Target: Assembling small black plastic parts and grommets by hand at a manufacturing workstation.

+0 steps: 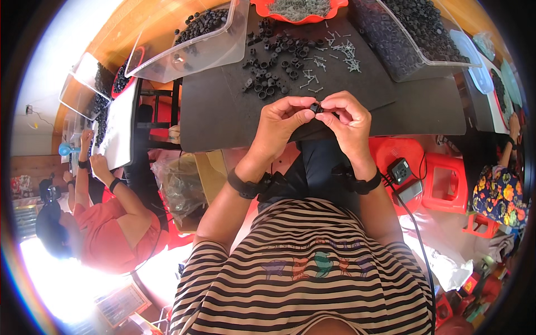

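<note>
Both my hands meet over the near edge of the dark table [218, 117], pinching one small black plastic part [316, 108] between thumbs and fingertips. My left hand [282, 120] grips it from the left, my right hand [347, 114] from the right. The fingers cover much of the part, so its exact shape is hard to make out. Just beyond my hands lies a loose heap of black ring-shaped and cap-like plastic parts [269, 75]. To the right of that heap, silvery screws [349, 57] are scattered on the tabletop.
Clear plastic bins of black parts stand at the far left [223, 56] and far right [441, 70]. Between them is a red scalloped bowl [304, 21] of screws. A co-worker in a red shirt [120, 234] sits left; another person [499, 195] is at right, beyond red stools [446, 181].
</note>
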The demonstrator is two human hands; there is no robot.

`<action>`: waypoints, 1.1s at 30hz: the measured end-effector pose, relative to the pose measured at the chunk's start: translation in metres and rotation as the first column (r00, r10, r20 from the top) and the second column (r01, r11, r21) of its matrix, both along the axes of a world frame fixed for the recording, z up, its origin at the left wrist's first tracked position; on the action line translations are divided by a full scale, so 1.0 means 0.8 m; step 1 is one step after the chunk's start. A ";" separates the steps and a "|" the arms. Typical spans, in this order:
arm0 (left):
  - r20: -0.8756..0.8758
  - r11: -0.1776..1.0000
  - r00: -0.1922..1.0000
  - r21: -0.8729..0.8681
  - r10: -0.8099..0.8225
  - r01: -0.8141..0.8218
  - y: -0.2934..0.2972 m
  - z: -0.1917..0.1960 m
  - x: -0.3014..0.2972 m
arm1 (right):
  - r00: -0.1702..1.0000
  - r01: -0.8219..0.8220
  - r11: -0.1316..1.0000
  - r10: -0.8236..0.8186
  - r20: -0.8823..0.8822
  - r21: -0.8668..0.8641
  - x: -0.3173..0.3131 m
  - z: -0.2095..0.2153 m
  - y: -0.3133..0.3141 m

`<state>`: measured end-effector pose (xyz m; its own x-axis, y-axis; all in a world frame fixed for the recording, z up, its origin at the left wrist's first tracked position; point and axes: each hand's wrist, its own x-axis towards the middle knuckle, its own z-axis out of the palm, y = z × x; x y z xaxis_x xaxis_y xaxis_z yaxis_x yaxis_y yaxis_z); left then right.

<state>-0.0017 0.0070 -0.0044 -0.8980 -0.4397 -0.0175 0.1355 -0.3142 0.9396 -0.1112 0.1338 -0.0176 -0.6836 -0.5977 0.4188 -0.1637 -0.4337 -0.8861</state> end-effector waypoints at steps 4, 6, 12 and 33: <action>-0.045 1.000 0.999 -0.009 0.000 -0.001 0.003 0.004 -0.001 | 0.999 0.005 1.000 -0.004 0.041 -0.010 0.000 -0.002 -0.001; -0.043 1.000 0.999 -0.024 0.005 -0.006 0.004 0.005 0.000 | 0.999 0.006 1.000 -0.007 -0.043 -0.011 -0.002 -0.001 -0.001; -0.041 0.999 0.999 -0.045 -0.002 0.000 0.004 0.006 0.001 | 1.000 0.009 1.000 -0.009 -0.024 0.000 -0.004 -0.005 -0.001; 0.095 0.992 0.991 0.091 -0.092 0.084 -0.007 0.011 0.008 | 0.911 0.124 0.985 -0.066 -0.406 0.117 -0.001 0.013 0.000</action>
<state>0.0048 0.0017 0.0043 -0.9250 -0.3519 -0.1430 0.0111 -0.4015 0.9158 -0.1116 0.1338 -0.0076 -0.5329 -0.6095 0.5870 -0.5505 -0.2772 -0.7875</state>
